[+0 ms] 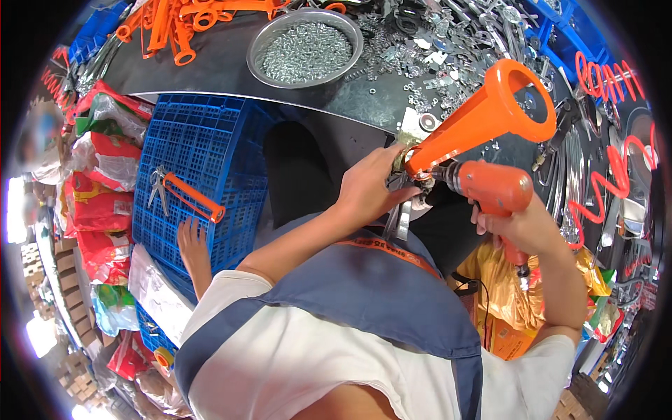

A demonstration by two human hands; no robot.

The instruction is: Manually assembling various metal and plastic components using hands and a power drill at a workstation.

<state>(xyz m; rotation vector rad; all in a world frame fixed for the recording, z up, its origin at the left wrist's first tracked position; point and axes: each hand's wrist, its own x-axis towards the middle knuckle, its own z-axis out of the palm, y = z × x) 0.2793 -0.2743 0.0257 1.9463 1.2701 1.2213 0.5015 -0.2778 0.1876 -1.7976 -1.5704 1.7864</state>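
Note:
My left hand [367, 185] is closed around the metal handle end of an orange caulking gun [462, 126]. Its half-round cradle slants up to the right and ends in a wide ring. My right hand [507, 220] grips a red-orange power screwdriver [493, 185] by its handle. The screwdriver's tip points left and meets the metal parts at the cradle's base; the exact contact point is hidden by fingers and parts. Below my left hand, metal handle strips [399, 220] hang down.
A steel bowl [255, 59] of small metal fasteners stands on the dark bench [210, 77], amid loose metal parts [434, 49] and orange cradles [164, 28]. At left, another caulking gun [189, 192] lies on a blue crate [241, 150], beside another person's hand [192, 241]. Red coiled hoses [612, 171] hang right.

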